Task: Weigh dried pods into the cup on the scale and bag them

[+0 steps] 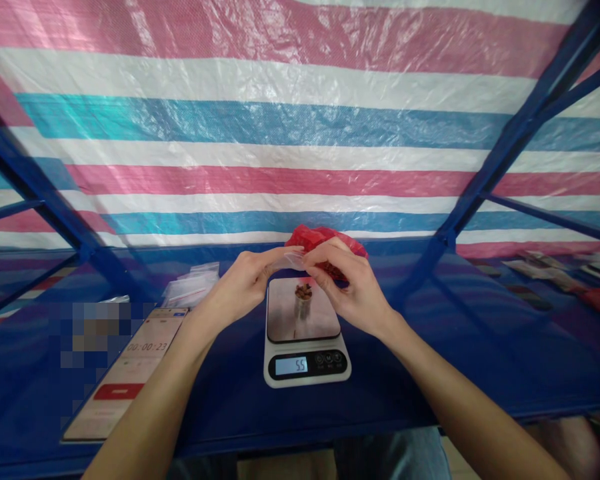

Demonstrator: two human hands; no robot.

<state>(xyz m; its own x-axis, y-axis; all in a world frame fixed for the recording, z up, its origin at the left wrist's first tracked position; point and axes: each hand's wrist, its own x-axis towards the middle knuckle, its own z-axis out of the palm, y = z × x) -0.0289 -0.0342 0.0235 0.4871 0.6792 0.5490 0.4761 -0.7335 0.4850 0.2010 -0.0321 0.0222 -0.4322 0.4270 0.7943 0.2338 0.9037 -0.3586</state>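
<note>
L/R fingers (279,256) inward @ clr baggie (293,261)

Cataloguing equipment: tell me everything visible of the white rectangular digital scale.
The white, plastic-looking rectangular digital scale lies flat on the blue tabletop. Its shiny, dark-edged plate bears a small silvery cylindrical cup of brown pieces. On its near side, a black rounded panel holds a lit display showing two fives, any decimal point unclear, and three round button marks. The bare left hand and right hand are near its far side; contact is unclear.
</note>
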